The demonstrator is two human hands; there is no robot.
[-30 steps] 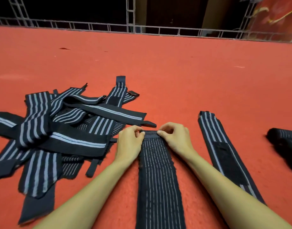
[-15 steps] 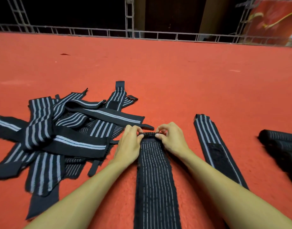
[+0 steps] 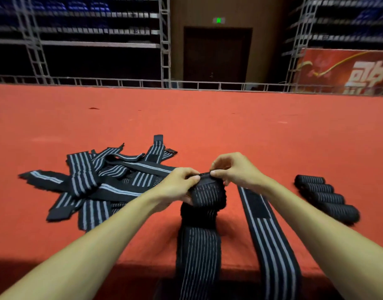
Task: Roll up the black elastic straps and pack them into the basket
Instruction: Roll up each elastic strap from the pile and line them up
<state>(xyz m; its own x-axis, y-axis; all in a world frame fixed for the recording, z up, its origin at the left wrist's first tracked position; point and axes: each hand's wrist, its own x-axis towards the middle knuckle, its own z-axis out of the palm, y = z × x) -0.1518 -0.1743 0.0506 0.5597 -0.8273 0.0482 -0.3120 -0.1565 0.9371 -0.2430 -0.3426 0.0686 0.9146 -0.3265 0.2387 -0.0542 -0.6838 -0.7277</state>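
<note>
A striped black strap [image 3: 199, 245] hangs over the near edge of the red surface [image 3: 207, 122] and runs up to both hands. The left hand [image 3: 177, 185] and right hand [image 3: 236, 169] pinch its far end, fingers [image 3: 216, 173] curled round a small started roll lifted off the surface. Just right of it lies a flat strap [image 3: 266, 230]. Left of the hands sits a loose pile of straps [image 3: 104, 182]; toward the right edge, four rolled straps [image 3: 324, 195] lie side by side. Beyond the far edge stands a metal railing [image 3: 121, 82].
</note>
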